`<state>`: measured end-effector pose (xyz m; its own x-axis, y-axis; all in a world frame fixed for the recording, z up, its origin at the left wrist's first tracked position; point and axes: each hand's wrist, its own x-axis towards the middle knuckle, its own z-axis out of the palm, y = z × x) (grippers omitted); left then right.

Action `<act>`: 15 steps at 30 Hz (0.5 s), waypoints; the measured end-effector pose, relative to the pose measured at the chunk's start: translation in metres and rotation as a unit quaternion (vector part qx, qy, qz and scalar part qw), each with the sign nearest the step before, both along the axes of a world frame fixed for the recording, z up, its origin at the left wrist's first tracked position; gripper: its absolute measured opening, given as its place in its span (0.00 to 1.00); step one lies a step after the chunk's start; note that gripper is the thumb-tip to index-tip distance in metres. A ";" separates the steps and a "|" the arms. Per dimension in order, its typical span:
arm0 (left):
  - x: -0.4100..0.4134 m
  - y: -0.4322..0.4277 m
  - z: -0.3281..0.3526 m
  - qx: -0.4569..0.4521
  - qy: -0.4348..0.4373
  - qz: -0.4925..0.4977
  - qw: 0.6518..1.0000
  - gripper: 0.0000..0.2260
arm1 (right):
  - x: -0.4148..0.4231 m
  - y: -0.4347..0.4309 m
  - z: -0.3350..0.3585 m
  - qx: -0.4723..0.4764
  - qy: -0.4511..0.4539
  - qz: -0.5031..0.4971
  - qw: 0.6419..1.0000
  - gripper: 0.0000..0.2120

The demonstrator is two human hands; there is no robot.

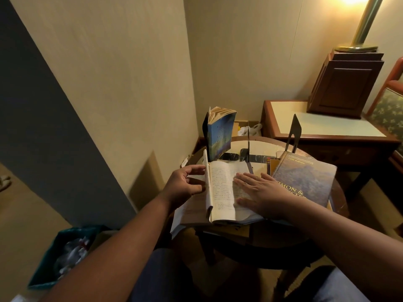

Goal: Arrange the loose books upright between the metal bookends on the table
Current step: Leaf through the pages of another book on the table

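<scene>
An open paperback [222,188] lies flat on the round table [272,238]. My right hand [261,194] presses flat on its right page. My left hand [185,185] holds the raised left pages, fingers curled at their edge. A blue paperback [219,136] stands upright at the back against the left bookend [205,127]. A thin middle bookend [248,147] and a right bookend [293,134] stand further right. A large hardcover [305,177] lies flat on the right, over other books.
A low side table [322,129] with a dark wooden box [344,83] and brass lamp pole [366,25] stands behind on the right. A green waste bin [65,253] with crumpled paper sits on the floor at lower left. Walls close in behind.
</scene>
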<state>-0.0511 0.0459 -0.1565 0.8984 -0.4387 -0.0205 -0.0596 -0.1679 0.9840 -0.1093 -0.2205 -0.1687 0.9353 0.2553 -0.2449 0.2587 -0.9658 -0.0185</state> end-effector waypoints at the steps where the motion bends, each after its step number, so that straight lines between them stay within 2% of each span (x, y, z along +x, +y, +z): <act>1: 0.000 -0.003 0.000 0.010 -0.005 -0.013 1.000 0.24 | 0.000 0.000 0.000 0.002 0.000 -0.001 1.000 0.38; 6: 0.003 -0.016 -0.002 0.093 -0.068 -0.025 0.993 0.24 | -0.002 -0.003 0.003 0.047 -0.018 -0.002 0.999 0.36; 15: 0.002 -0.028 -0.007 0.202 -0.218 -0.070 0.952 0.17 | -0.007 -0.002 0.017 0.172 -0.045 -0.039 0.983 0.31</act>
<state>-0.0487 0.0177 -0.1633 0.7939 -0.5899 0.1477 -0.4966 -0.4888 0.7172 -0.1162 -0.2225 -0.1520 0.9691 0.2360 -0.0720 0.2003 -0.9230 -0.3287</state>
